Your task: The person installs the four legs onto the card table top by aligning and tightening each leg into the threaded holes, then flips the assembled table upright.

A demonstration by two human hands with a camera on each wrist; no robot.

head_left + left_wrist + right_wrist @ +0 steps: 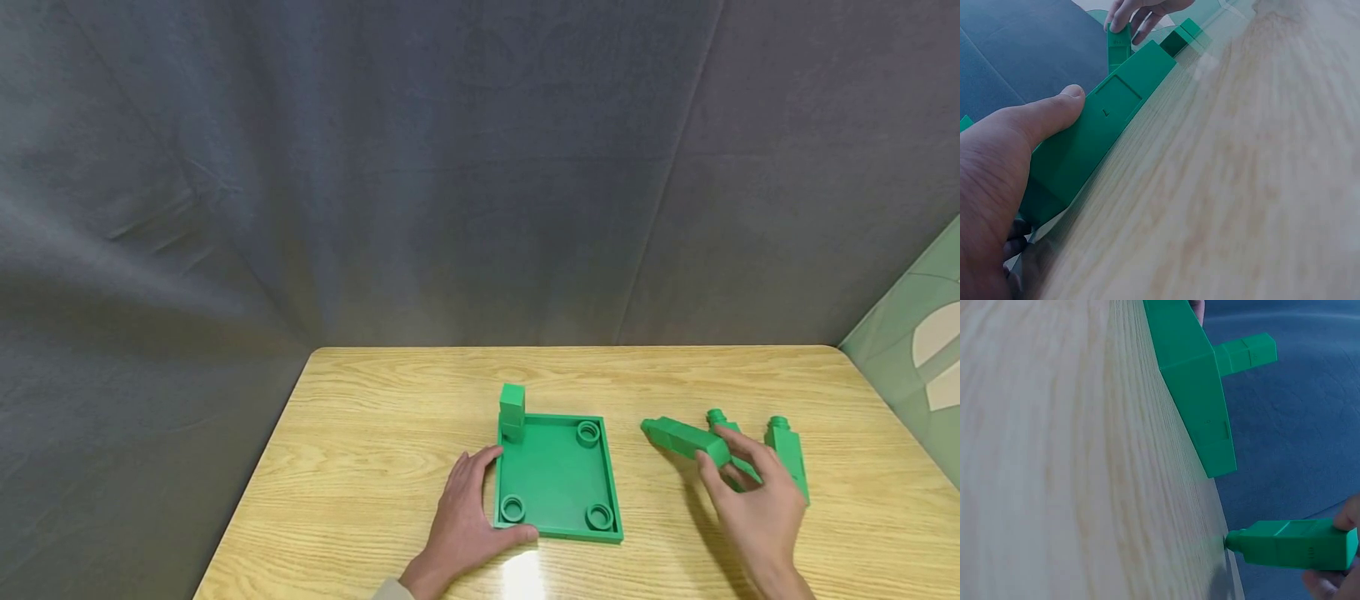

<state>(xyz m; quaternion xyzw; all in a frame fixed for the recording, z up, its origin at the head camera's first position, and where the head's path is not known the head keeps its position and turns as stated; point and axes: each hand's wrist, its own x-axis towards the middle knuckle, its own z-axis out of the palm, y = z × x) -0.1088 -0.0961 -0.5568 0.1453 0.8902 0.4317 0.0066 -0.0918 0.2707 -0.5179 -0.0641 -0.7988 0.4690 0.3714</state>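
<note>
So a square green tray (551,471) is sat flat on the wooden table (360,433), just left of the loose bits. Its near left corner is gripped by the left hand (467,518), opened pretty wide, with the thumb laid along the near wall and the fingers along the left one. One green post (513,408) is stood upright at the tray's far left corner, and round sockets can be seen at the far right (588,432), near left and near right.

Over to the right, a second post is pinched by its square end in the right hand (761,504), thumb and fingers closed on it; this held post (682,437) is tilted, with the narrow tip pointed left. Whether the tip is touching the table can't be told. Two more posts (787,458) are laid on the table at the right, one partly hidden by that hand.
</note>
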